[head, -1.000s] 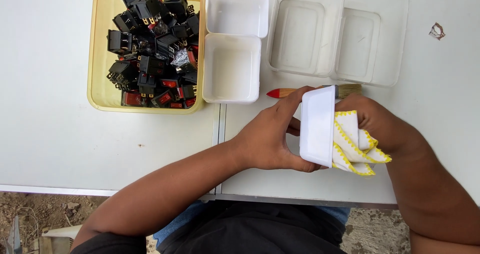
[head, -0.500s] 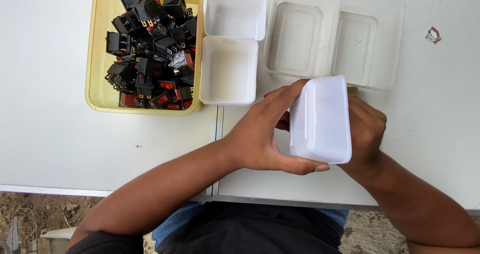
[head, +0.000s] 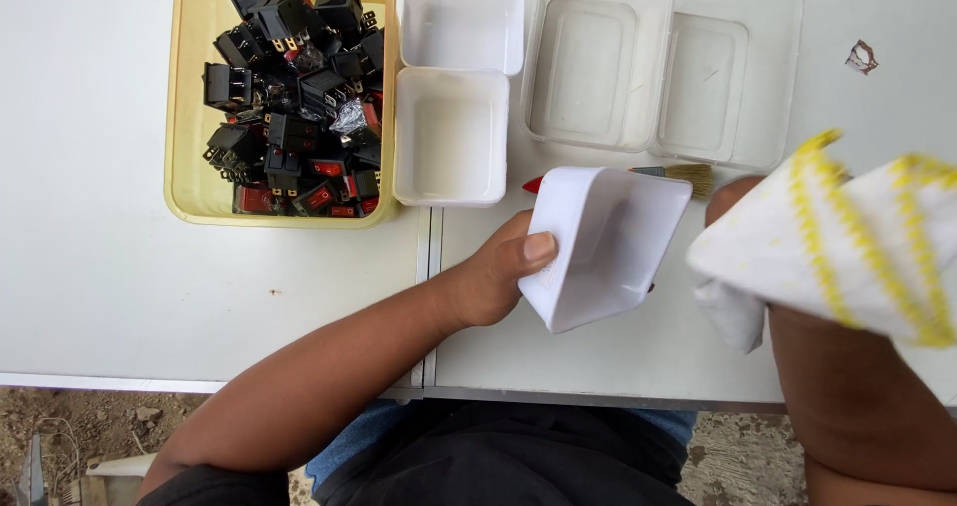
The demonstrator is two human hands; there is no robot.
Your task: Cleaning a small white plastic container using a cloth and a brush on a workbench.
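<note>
We are at the wiping step; our left hand (head: 493,285) grips the small white plastic tub (head: 598,247), tilted above the bench (head: 150,297); our right hand (head: 733,202), just beside it, clutches the white cloth with yellow stitching (head: 847,247); next, the cloth must enter the tub.

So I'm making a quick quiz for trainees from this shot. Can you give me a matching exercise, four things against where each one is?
Things:
1. white tub
2. white and yellow cloth
3. black switches
4. paintbrush

Places:
A. in the yellow tray
B. in the left hand
C. lying on the table behind the held tub
D. in the right hand

Pairs: 1-B, 2-D, 3-A, 4-C
</note>
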